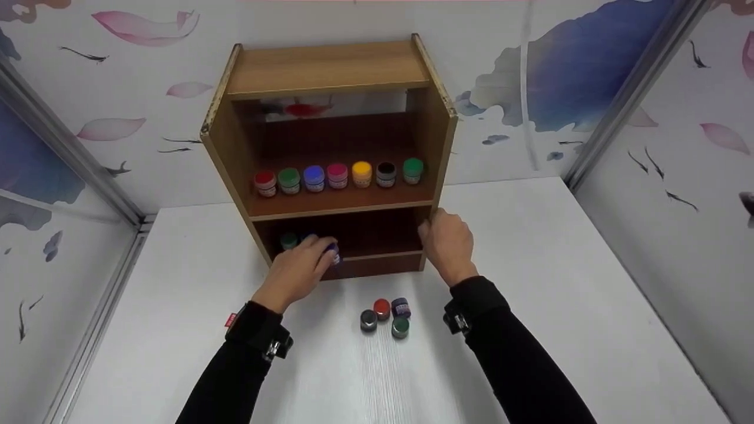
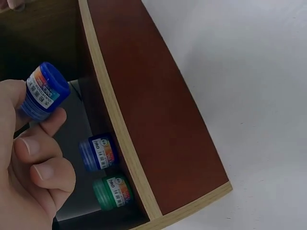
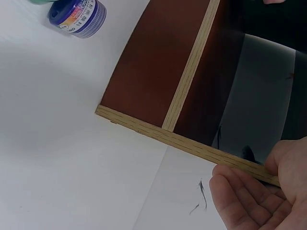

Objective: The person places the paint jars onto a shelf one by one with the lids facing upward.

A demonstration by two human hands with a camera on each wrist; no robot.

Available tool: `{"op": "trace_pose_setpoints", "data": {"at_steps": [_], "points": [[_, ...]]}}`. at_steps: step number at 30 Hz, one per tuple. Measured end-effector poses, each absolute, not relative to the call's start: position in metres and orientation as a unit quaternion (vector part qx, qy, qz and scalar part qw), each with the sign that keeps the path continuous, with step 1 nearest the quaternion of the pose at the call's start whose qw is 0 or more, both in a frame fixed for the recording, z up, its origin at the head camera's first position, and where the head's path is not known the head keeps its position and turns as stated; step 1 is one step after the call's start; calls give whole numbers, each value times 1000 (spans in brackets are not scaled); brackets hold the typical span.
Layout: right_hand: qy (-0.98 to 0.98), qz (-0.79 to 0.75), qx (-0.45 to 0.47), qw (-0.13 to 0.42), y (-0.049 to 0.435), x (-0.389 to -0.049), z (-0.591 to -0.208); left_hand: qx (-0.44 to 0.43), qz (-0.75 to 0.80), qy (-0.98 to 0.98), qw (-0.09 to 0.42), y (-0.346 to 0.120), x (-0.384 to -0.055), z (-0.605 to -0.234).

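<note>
My left hand [image 1: 297,271] is at the lower compartment of a wooden shelf [image 1: 330,69]. Between thumb and fingers it pinches a blue paint jar [image 2: 45,91], tilted and held above the compartment floor. Behind that hand, a green paint jar [image 2: 113,192] and another blue-capped jar [image 2: 100,152] stand side by side at the compartment's left end. At the opposite side, my right hand [image 1: 450,244] grips the front edge of the side panel [image 3: 192,149]; its thumb lies inside, its fingers outside.
Several coloured paint jars [image 1: 337,175] line the upper board. On the white table [image 1: 530,330] before the shelf, a red jar [image 1: 382,309], a dark jar [image 1: 369,320], a purple jar [image 1: 401,307] and a green-capped jar [image 1: 400,327] cluster together. Patterned walls enclose the table.
</note>
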State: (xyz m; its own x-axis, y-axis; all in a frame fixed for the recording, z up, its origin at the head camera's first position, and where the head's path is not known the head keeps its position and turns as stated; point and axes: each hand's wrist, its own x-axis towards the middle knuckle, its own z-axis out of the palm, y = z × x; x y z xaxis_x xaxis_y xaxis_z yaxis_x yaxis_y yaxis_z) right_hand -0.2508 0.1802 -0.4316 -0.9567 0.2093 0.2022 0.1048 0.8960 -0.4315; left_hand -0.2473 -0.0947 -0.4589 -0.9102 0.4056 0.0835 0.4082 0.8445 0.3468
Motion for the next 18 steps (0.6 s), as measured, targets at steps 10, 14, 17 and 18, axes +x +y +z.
{"op": "trace_pose_setpoints", "data": {"at_steps": [10,14,17,18], "points": [[-966,211,-88,118,181,-252,-433,-191,-147,-969,60,-85,-270,-458],[-967,212,-89,114,180,-252,-433,-196,-131,-969,78,-84,-275,-459],[-967,209,-84,118,180,-251,-433,-197,-119,-969,85,-85,-277,-461],[-967,207,-82,121,181,-251,-434,-198,-116,-969,86,-85,-278,-461]]}}
